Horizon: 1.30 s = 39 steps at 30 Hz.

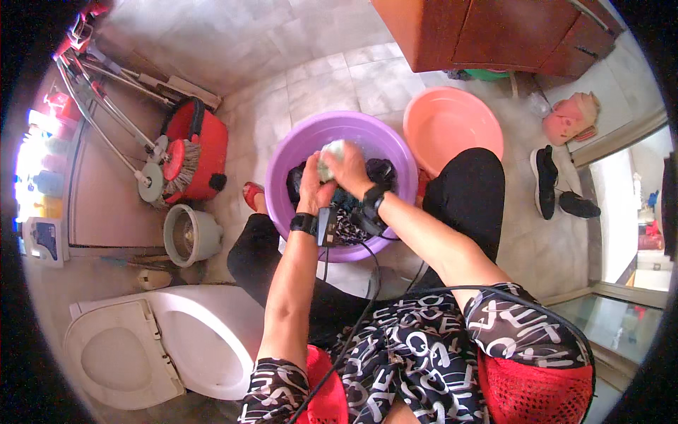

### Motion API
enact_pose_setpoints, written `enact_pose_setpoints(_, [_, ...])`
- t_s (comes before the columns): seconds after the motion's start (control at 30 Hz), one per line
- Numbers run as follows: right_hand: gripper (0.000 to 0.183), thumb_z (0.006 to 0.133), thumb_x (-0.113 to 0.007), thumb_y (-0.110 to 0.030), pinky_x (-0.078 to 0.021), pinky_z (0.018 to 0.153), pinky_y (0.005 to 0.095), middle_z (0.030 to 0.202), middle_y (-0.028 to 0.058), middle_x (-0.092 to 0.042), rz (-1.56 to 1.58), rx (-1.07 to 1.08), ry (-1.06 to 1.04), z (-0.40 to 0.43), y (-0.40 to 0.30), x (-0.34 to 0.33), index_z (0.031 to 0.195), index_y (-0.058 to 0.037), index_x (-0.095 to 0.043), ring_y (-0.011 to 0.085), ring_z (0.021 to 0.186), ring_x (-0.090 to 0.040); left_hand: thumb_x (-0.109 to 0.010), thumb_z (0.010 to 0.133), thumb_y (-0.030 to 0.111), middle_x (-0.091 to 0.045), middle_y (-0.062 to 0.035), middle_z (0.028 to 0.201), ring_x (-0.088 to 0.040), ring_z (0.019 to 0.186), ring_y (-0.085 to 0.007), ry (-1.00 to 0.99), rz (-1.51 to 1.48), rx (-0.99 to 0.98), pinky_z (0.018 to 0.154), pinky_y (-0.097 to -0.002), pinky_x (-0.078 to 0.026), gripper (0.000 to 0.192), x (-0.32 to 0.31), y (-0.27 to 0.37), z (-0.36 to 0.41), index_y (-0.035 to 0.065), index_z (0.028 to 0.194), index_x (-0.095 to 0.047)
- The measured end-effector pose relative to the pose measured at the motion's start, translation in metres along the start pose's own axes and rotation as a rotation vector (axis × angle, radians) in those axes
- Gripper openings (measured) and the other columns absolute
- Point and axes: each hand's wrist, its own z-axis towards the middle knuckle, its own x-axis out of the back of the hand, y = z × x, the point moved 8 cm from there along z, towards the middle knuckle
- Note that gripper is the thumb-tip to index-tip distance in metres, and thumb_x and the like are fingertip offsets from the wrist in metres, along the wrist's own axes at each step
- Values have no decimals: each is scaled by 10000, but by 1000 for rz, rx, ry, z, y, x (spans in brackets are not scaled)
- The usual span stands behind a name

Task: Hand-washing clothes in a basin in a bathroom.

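Observation:
Over a purple plastic basin, my left hand and my right hand hold a pale greenish-white item between them. It is blurred and partly covered by my fingers; I cannot tell whether it is soap or a cloth. Beneath my hands, dark clothes lie in the basin, and a black-and-white patterned fabric shows near its close side. Each wrist wears a black strap with a small device and a cable.
A pink basin stands right of the purple one. On the left are a red mop bucket, a grey pail and a toilet. Black shoes lie at right, and a brown cabinet juts out at the top.

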Motion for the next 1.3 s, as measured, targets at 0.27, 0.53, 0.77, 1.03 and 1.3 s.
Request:
enact_pose_setpoints(0.27, [269,747,-505,-99,-446,772,396,923,199,-581,303,-297,-163,15,13,-26,996,4,-516,329,878,-563,-529,882,229,-596,-99,1002,-581,926,-229,56,43,-122,856,-367,-463,259,22,30,29,37,1054,-553])
enact_pose_setpoints(0.53, [351,740,-617,-244,-427,766,435,940,242,-549,-9,-201,-6,43,59,-24,963,15,-541,364,887,-545,-497,901,199,-563,-108,1109,-549,1031,-245,-8,-36,-34,921,-369,-439,318,-11,7,29,10,1157,-496])
enact_pose_setpoints(0.77, [231,770,-553,-191,-424,722,332,828,99,-552,501,-583,-244,32,84,-48,893,5,-544,204,792,-509,-500,872,106,-578,-99,1042,-570,958,-238,124,41,-59,875,-363,-456,263,20,24,49,-9,1109,-513])
enact_pose_setpoints(1.03, [208,798,-580,-198,-505,633,375,690,123,-651,136,-435,49,18,147,-28,744,-2,-625,254,629,-636,-444,908,139,-560,-92,1121,-546,1039,-202,-18,19,-2,907,-333,-440,282,10,-14,67,33,1160,-512])
enact_pose_setpoints(1.3, [244,867,-467,-222,-477,756,393,940,138,-600,182,-238,-464,22,69,-70,1010,-46,-557,280,864,-595,-389,955,215,-571,-91,1069,-555,1001,-232,235,17,-178,905,-358,-438,255,74,29,85,55,1108,-516])
